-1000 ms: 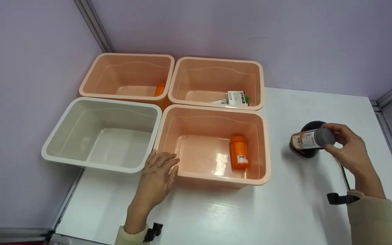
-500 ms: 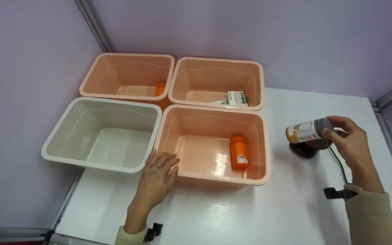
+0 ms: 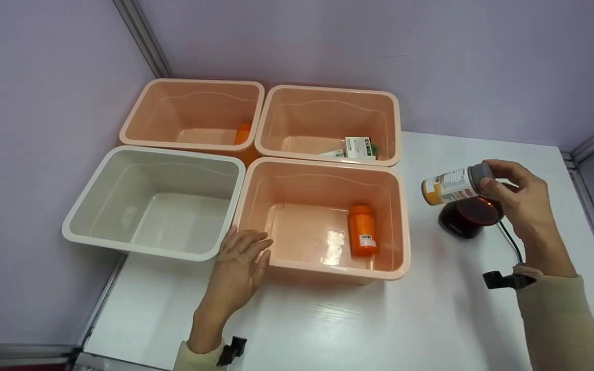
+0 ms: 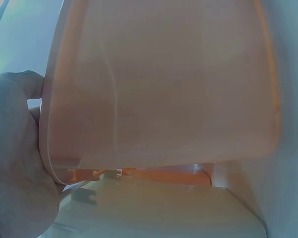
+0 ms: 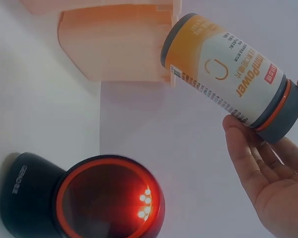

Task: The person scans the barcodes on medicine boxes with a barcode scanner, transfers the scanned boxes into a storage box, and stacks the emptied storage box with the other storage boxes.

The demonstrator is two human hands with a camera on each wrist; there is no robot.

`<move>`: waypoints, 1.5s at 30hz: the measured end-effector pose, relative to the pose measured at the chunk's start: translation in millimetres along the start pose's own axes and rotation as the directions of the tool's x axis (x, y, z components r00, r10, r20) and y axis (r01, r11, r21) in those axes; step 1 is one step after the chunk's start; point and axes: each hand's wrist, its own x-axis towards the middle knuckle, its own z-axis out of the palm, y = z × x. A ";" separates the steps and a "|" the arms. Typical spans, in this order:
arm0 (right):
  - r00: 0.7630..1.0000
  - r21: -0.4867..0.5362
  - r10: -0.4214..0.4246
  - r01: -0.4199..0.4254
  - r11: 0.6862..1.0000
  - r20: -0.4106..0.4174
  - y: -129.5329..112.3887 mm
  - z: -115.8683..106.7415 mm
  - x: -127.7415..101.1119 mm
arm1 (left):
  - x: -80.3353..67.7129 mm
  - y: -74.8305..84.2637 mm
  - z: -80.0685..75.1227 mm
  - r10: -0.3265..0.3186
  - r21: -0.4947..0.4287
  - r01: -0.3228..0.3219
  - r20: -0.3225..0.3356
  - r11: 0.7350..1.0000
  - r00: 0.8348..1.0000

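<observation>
In the head view my right hand (image 3: pixel 521 198) grips a pill bottle (image 3: pixel 451 185) by its grey cap. The bottle is tilted on its side, base to the left, above a black barcode scanner (image 3: pixel 469 216). In the right wrist view the bottle (image 5: pixel 228 74) shows a white and orange label, and red lights glow in the scanner's (image 5: pixel 99 198) round window. My left hand (image 3: pixel 237 268) rests on the near left corner of a pink bin (image 3: pixel 323 270), fingers relaxed. Inside that bin lies an orange bottle (image 3: pixel 362 230). The left wrist view shows the bin's wall (image 4: pixel 159 89) beside the hand.
Left of the near pink bin stands a white bin (image 3: pixel 147 252). Behind are two more pink bins: the left one (image 3: pixel 188 95) holds an orange item (image 3: pixel 242 134), the right one (image 3: pixel 328 105) small boxes (image 3: pixel 359 148). A cable (image 3: pixel 512 242) runs from the scanner. Walls enclose the table (image 3: pixel 328 324).
My right hand has lifted the bottle up and leftward from the scanner, uncovering more of it, and its red lights now show. My left hand has stayed put.
</observation>
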 end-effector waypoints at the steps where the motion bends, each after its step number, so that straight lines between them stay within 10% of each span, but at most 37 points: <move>1: 1.000 0.033 -0.003 0.003 0.999 0.005 -1.7 1.1 1.2 | 0.1 0.0 0.0 -0.001 0.002 0.001 0.002 1.000 1.000; 18: 0.995 0.176 -0.075 0.064 0.982 0.061 -37.0 27.3 18.0 | -0.4 0.4 0.7 -0.008 0.012 0.008 0.012 1.000 1.000; 33: 0.982 0.010 -0.147 0.147 0.989 0.116 -68.0 61.5 32.9 | 0.0 -0.1 0.4 -0.009 0.016 0.008 0.024 1.000 1.000; 45: 0.964 0.221 -0.219 0.183 0.958 0.151 -83.8 92.9 48.3 | 0.6 0.3 -0.5 -0.034 0.008 0.033 0.033 0.999 0.999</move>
